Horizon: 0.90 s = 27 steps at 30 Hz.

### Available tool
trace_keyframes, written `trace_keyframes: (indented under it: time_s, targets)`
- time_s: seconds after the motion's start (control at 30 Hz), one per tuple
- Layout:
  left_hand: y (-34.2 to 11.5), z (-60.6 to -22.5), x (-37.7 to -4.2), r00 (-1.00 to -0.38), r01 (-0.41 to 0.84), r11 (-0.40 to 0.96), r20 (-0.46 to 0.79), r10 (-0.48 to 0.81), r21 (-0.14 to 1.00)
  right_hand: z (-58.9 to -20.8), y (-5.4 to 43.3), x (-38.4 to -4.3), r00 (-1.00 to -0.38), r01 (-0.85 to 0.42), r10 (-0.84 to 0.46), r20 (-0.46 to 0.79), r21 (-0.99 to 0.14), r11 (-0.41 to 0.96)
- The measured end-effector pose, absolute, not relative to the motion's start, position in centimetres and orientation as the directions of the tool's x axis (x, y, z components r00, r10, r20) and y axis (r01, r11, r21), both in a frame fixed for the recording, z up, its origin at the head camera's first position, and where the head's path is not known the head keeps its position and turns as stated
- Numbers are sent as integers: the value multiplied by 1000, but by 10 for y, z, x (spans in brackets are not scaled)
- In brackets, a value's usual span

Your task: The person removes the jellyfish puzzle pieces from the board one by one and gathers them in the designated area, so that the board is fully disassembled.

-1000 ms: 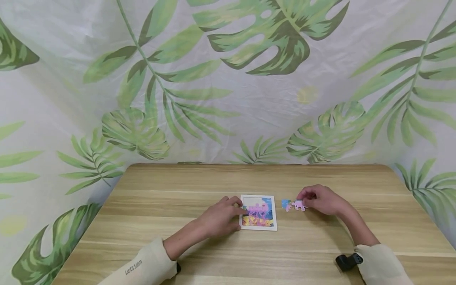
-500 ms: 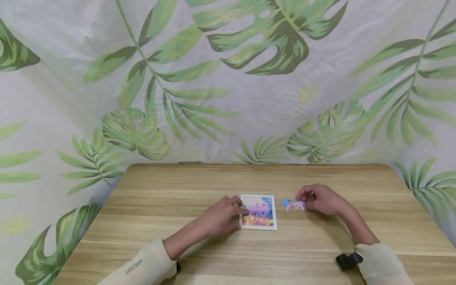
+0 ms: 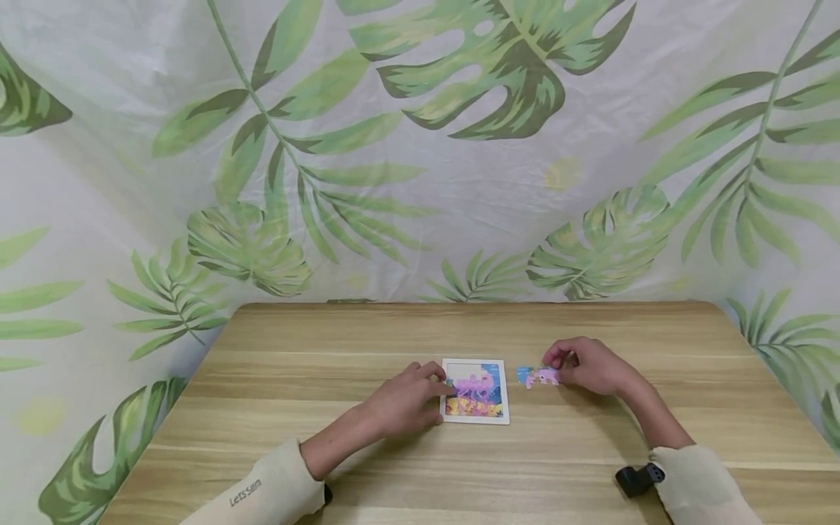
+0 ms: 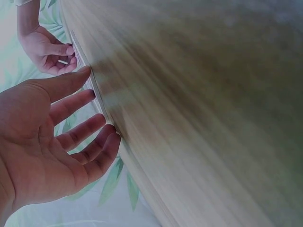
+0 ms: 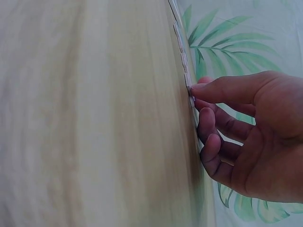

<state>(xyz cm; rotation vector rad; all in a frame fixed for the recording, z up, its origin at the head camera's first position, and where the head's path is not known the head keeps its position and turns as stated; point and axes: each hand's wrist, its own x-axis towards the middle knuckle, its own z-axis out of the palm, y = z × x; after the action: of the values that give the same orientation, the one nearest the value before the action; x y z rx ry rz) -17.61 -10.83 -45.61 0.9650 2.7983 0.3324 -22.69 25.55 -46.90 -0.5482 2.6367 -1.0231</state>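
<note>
A small jigsaw puzzle in a white-rimmed tray (image 3: 475,421) lies on the table, showing a pink jellyfish-like figure over blue and yellow. Part of its upper left is pale and bare. My left hand (image 3: 408,401) rests at the tray's left edge, fingers extended, one fingertip over the picture. To the right of the tray is a blue and pink puzzle piece (image 3: 523,375). Just beside that, my right hand (image 3: 590,367) pinches a pink puzzle piece (image 3: 548,377) between thumb and fingertips, low at the tabletop. In the right wrist view, the pieces appear only as thin edges.
The wood-grain table (image 3: 367,335) runs back to a leaf-patterned cloth (image 3: 394,219) hanging behind it. A black device (image 3: 635,481) sits at the right sleeve cuff.
The pink puzzle piece has been turned in my right fingers and sits close against the blue and pink one. My left hand stays on the tray.
</note>
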Motion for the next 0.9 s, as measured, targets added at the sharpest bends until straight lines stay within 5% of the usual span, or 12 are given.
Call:
trace_keyframes:
  time_s: [0.9]
  targets:
    - [-108, -456, -176, -776, 594, 763, -71, 627, 254, -464, 245, -228, -889, -289, -453, -64, -690, 663]
